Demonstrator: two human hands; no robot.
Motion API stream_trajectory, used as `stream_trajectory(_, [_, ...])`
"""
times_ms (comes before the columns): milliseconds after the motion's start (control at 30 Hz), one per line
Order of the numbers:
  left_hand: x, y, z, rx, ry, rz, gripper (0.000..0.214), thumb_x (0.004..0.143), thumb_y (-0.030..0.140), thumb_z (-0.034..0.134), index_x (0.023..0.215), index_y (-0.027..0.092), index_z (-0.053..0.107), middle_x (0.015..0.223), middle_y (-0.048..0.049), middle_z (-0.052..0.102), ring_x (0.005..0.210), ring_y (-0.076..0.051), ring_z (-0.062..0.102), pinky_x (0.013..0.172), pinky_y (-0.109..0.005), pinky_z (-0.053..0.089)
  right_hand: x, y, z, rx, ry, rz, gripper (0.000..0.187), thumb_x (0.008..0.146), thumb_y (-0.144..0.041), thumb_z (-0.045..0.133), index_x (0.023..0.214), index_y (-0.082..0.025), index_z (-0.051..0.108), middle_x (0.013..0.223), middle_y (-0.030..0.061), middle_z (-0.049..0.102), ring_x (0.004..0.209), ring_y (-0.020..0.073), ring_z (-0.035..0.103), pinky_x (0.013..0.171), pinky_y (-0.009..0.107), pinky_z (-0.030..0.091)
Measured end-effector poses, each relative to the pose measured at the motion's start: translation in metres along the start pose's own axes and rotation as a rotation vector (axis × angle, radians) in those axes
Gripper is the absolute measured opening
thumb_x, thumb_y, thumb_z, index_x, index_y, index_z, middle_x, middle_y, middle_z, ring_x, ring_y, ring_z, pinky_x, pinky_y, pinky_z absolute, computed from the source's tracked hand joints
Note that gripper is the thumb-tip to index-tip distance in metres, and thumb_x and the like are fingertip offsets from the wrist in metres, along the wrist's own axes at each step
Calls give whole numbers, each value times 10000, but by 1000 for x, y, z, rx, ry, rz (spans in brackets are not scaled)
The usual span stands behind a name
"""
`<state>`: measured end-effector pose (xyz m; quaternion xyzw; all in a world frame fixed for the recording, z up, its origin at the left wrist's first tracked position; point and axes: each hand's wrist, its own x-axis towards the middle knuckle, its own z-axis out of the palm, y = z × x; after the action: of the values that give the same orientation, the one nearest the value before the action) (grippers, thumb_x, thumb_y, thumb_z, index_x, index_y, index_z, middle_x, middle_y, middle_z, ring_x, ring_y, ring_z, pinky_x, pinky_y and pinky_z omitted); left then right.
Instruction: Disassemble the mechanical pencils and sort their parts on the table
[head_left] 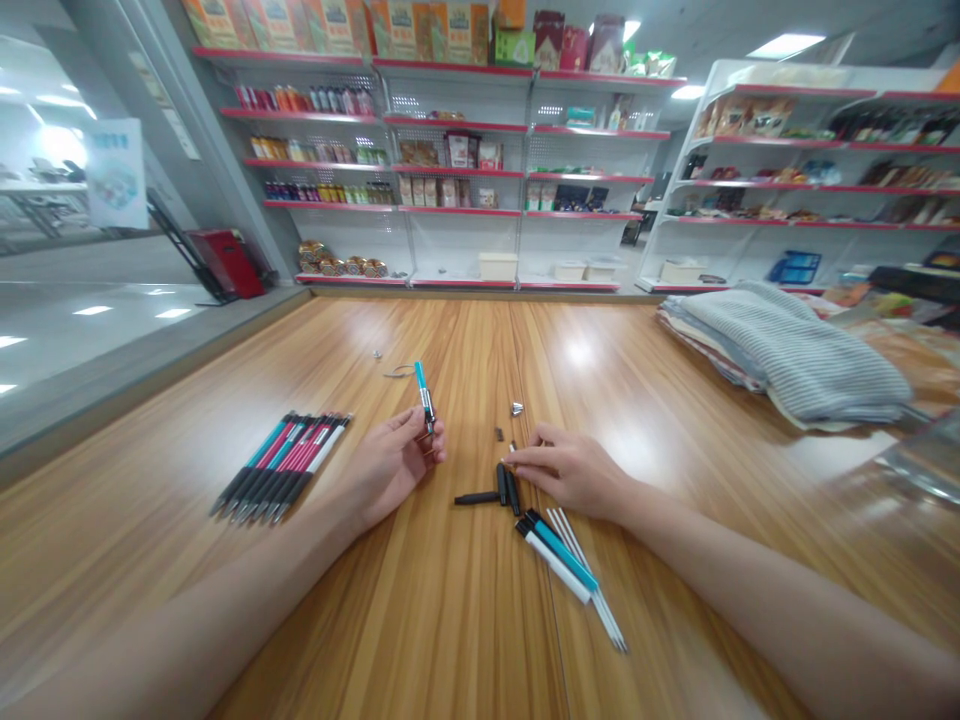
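Observation:
My left hand (397, 455) is closed around a teal pen barrel (421, 378) with a clip, tilted upward with its teal end on top. Over the loose pen parts, the fingertips of my right hand (574, 470) are pinched together; whatever they hold is too small to make out. Black rubber grips (502, 485) lie just beside those fingers. Small metal tips (517, 408) and tiny dark pieces (499, 434) are scattered beyond them. Nearer to me are a teal barrel (568, 558), a white barrel (561, 572) and several white refills (609, 622).
A row of assembled pens (285, 465) lies left of my left hand. Far ahead on the wooden table (465, 330) are a thin curved strip (399, 375) and a small metal bit (377, 354). Folded cloths (795, 350) are piled at right. Stocked shelves (457, 125) stand behind.

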<state>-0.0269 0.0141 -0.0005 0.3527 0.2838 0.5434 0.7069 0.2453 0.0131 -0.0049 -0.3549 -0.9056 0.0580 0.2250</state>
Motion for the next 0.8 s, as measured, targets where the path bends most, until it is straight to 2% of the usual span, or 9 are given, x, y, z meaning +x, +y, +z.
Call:
stream_trajectory(133, [1, 3, -1, -42, -2, -73, 85, 873, 210, 580, 857, 128, 592, 795, -34, 565, 660, -108, 553, 623, -253, 516, 0, 3, 3, 21, 25, -21, 243, 930, -361, 520, 1097, -291, 681, 890, 33, 573, 767, 118, 567, 700, 223, 433])
stream_trajectory(267, [-1, 0, 3, 45, 6, -30, 97, 860, 229, 607, 864, 135, 583, 829, -47, 608, 693, -117, 585, 649, -253, 511, 0, 2, 2, 42, 36, -31, 227, 929, -340, 526, 1073, -268, 685, 876, 34, 578, 778, 121, 575, 711, 224, 438])
stream_trajectory(467, [-8, -11, 9, 431, -28, 160, 174, 860, 306, 618, 899, 141, 577, 857, -49, 630, 715, -120, 591, 685, -251, 478, 1, -1, -1, 59, 27, -19, 200, 932, -322, 521, 1021, -239, 679, 882, 38, 594, 805, 134, 586, 731, 238, 452])
stream_trajectory(600, [-12, -12, 10, 693, -51, 287, 176, 898, 322, 556, 943, 154, 585, 906, -52, 628, 758, -126, 588, 747, -274, 475, 1, -2, -1, 53, 21, -16, 193, 934, -317, 515, 996, -228, 675, 892, 43, 603, 824, 139, 594, 740, 241, 457])
stream_trajectory(800, [-23, -8, 22, 973, -217, 466, 192, 947, 293, 450, 942, 161, 588, 849, -55, 601, 786, -142, 574, 745, -273, 460, 2, -3, -2, 36, 13, -10, 170, 926, -300, 524, 978, -218, 663, 912, 43, 602, 819, 136, 590, 727, 237, 453])
